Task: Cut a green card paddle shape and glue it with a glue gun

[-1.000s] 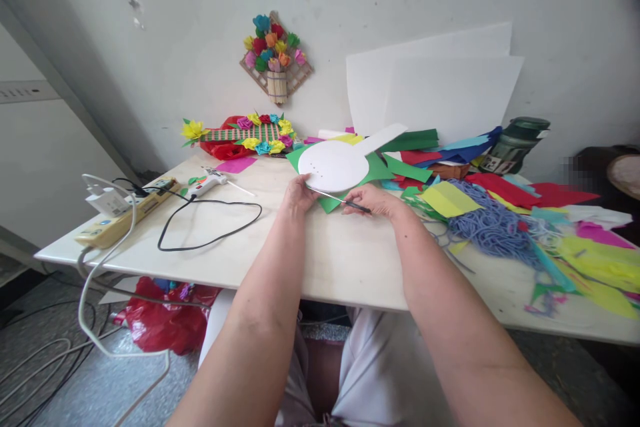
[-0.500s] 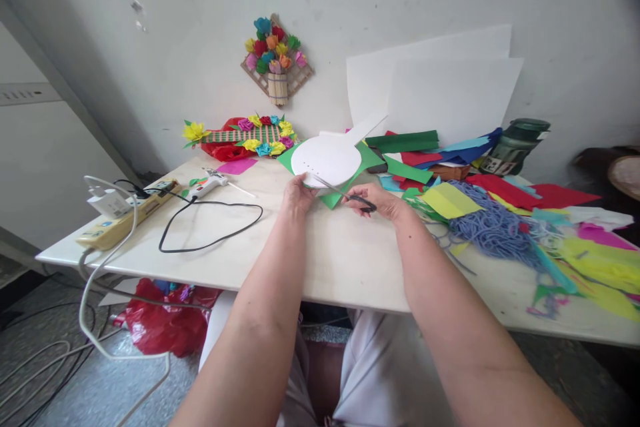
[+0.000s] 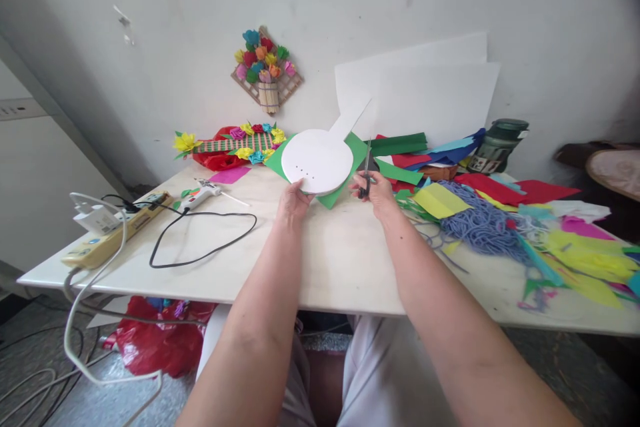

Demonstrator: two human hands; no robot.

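A round white cutout (image 3: pixel 320 160) with a long straight neck and several small holes near its lower left edge lies over a green sheet (image 3: pixel 356 149). My left hand (image 3: pixel 296 200) pinches the cutout's lower edge, thumb on top; the fingers beneath are hidden. To the right of the disc, my right hand (image 3: pixel 373 188) grips a pair of scissors (image 3: pixel 369 163) by the dark handles, blades pointing up and away from me. The blades stand beside the green sheet's right corner; whether they touch it I cannot tell.
A glue gun (image 3: pixel 200 197) with a looped black cord and a power strip (image 3: pixel 117 230) lie left. Behind them sits a flower-trimmed craft piece (image 3: pixel 235 143). Right are coloured papers (image 3: pixel 445 200), blue yarn (image 3: pixel 480 230) and a green bottle (image 3: pixel 499 147). White sheets (image 3: pixel 420 93) lean on the wall.
My right hand has swung the scissors from across the disc's lower edge to its right side, blades now pointing upward. My left hand keeps its hold. The view has shifted slightly.
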